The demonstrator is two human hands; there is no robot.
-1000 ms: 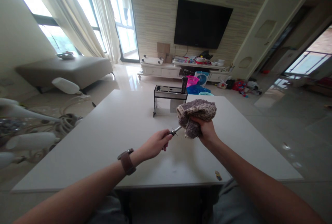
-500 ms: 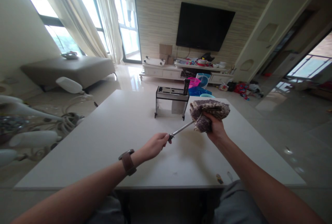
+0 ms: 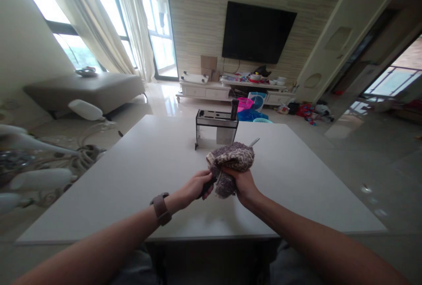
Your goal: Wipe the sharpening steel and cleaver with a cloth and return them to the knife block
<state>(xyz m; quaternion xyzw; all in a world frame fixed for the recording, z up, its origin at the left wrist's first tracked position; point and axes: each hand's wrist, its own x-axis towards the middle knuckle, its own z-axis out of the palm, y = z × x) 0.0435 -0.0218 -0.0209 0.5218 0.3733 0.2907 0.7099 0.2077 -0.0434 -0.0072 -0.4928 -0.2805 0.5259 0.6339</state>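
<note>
My left hand, with a watch on the wrist, is closed around the dark handle of a sharpening steel. Its metal rod runs through a bunched purple-grey and cream cloth, and the tip sticks out beyond the far right side. My right hand grips the cloth around the rod, close against my left hand. Both are held above the white table. Just beyond them stands a clear-sided knife block with a dark metal top. One black handle rises from its right end; the cloth hides its lower right part.
Lamp parts with white shades and tangled tubing lie left of the table. Past the far edge are a pink basket, a blue bag and a low TV cabinet. A grey bench stands by the window.
My right hand has slid the cloth down the rod, left and towards me, up to the handle. The rod's tip now shows beyond the cloth. My left hand stays on the handle.
</note>
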